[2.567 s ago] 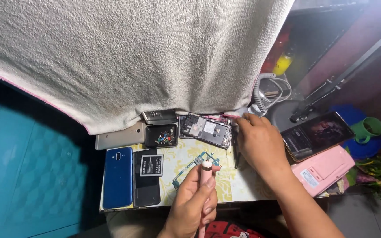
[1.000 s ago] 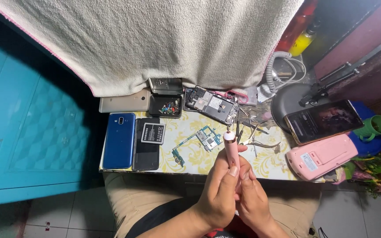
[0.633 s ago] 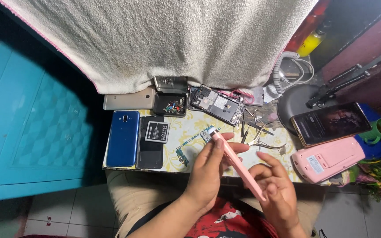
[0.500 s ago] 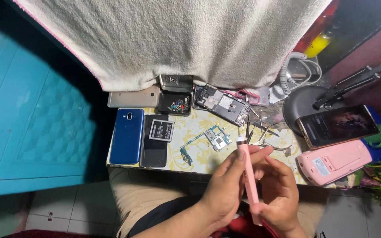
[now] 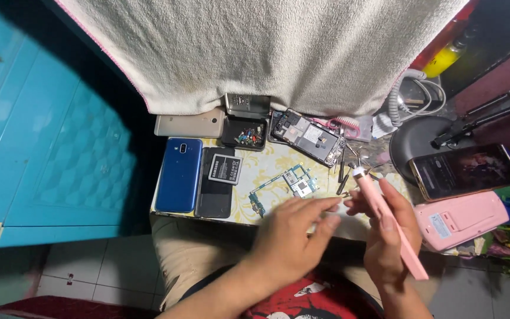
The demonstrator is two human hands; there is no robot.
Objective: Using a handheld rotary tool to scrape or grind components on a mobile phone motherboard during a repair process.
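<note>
Pink tool [image 5: 389, 221], long and thin like a fat pen, sits in my right hand [image 5: 388, 242], with my fingers wrapped tight around its middle and its white tip pointing up toward the table. My left hand [image 5: 293, 233] is open, fingers spread flat and holding nothing, just beside the tool's tip and close to the green circuit board [image 5: 284, 188]. That little board lies loose on the flowery table top [image 5: 255, 168], so I think a bump from my open hand could push it or bend its thin tail. Small dark metal tools [image 5: 342, 174] lie just past the tip, and a poke could roll them off the edge. Further left are a phone battery [image 5: 224, 168] on a black phone [image 5: 213, 195], and a blue phone [image 5: 178, 174] near the table edge, which could slide down to the floor. Behind them is an opened phone [image 5: 308, 133] and a small tray of tiny parts [image 5: 244, 134]; a knock there might spill them. A pink case [image 5: 461, 218] sits to my right.
</note>
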